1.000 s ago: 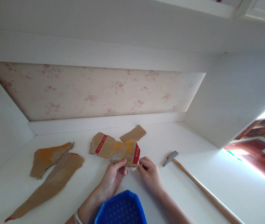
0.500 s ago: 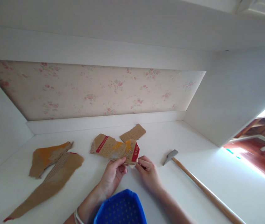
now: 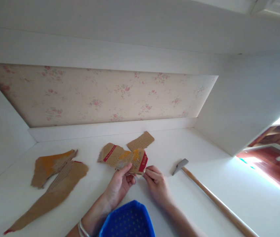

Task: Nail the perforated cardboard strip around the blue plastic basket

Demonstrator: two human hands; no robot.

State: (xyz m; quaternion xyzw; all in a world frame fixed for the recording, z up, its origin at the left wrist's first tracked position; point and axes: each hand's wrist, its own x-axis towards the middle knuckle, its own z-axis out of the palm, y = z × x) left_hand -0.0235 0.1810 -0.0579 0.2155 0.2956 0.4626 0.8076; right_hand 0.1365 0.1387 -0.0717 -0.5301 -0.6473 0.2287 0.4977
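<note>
A torn piece of brown cardboard [image 3: 115, 158] with red printed bands, a yellow-orange patch and small dark slivers on it lies between my hands. My left hand [image 3: 121, 184] grips its near edge, thumb on top and fingers curled beneath. At the right corner, by the red band, the fingers of my right hand [image 3: 156, 179] pinch the cardboard edge; whether they hold anything smaller is hidden. Just below my hands sits a blue basket [image 3: 127, 219] with a dotted bottom. A smaller perforated cardboard piece [image 3: 140, 141] lies behind the held one.
To the right, a hammer [image 3: 211, 197] with a long wooden handle lies on the white surface [image 3: 179, 204]. Two larger torn cardboard pieces [image 3: 52, 168] [image 3: 63, 191] rest at the left. White side panels and a floral back wall [image 3: 122, 95] enclose the surface.
The cardboard's left end has shifted slightly right and down. My left thumb has moved a little up on it. My right hand keeps its pinch at the right corner.
</note>
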